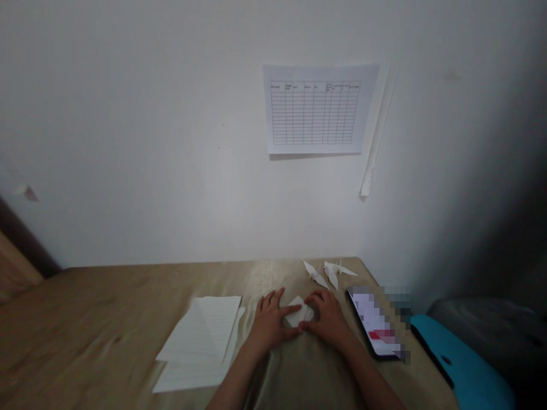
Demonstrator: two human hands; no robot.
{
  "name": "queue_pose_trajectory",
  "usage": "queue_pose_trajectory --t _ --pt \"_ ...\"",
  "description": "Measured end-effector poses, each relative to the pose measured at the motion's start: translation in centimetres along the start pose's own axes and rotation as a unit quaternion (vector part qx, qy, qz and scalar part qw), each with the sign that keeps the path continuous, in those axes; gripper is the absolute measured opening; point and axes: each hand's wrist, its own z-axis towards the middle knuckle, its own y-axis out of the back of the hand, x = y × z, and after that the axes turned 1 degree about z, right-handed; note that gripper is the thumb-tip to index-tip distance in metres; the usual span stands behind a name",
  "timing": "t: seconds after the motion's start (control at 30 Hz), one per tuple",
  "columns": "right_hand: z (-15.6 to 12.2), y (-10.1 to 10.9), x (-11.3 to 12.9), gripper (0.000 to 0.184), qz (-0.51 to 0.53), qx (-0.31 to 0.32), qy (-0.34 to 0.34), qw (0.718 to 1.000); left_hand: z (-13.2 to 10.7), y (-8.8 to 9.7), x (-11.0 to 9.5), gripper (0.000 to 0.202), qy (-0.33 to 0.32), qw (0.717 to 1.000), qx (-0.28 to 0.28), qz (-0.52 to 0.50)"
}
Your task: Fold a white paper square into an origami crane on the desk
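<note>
A small white folded paper (296, 313), roughly diamond-shaped, lies flat on the cloth-covered table between my hands. My left hand (270, 320) rests at its left side with fingers spread; the index finger lies across the paper and the thumb reaches toward its lower edge. At the right corner, my right hand (328, 318) has its fingers curled over the paper, with thumb and forefinger on it. Part of that corner is hidden under the fingers. Just beyond my hands sit folded paper cranes, one on the left (315, 274) and others close together (332, 273).
Lined paper sheets (200, 330) lie to the left on the brown table cover (106, 324). A lit phone (374, 324) is right of my right arm. A turquoise object (465, 359) stands past the table's right edge. A printed chart (316, 114) hangs on the wall.
</note>
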Motion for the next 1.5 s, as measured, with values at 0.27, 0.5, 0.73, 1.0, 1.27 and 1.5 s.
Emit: queue_pose_trajectory --t 0.27,0.5,0.73,1.0,1.27,1.5 --pt "0.3 -0.1 0.1 0.04 0.005 -0.015 -0.016 1.0 -0.1 0.7 -0.3 0.065 0.006 1.0 0.018 0.002" --pt "1.4 -0.2 -0.1 0.016 -0.027 -0.028 -0.03 0.999 -0.2 1.0 -0.6 0.065 0.008 0.999 0.031 0.0" --pt "2.3 -0.1 0.1 0.006 -0.066 -0.021 -0.045 0.997 -0.2 0.7 -0.3 0.065 0.005 1.0 0.025 0.008" --pt "1.7 -0.8 -0.4 0.012 -0.08 -0.039 -0.021 0.996 -0.5 0.2 -0.3 0.063 -0.004 1.0 -0.001 0.017" --pt "1.6 -0.7 -0.7 0.013 -0.055 -0.041 -0.016 0.998 -0.5 0.5 -0.7 0.04 -0.002 1.0 0.004 0.031" --pt "1.3 -0.4 -0.2 0.015 -0.034 -0.032 -0.026 0.999 -0.4 0.7 -0.7 0.042 -0.001 0.999 0.004 0.034"
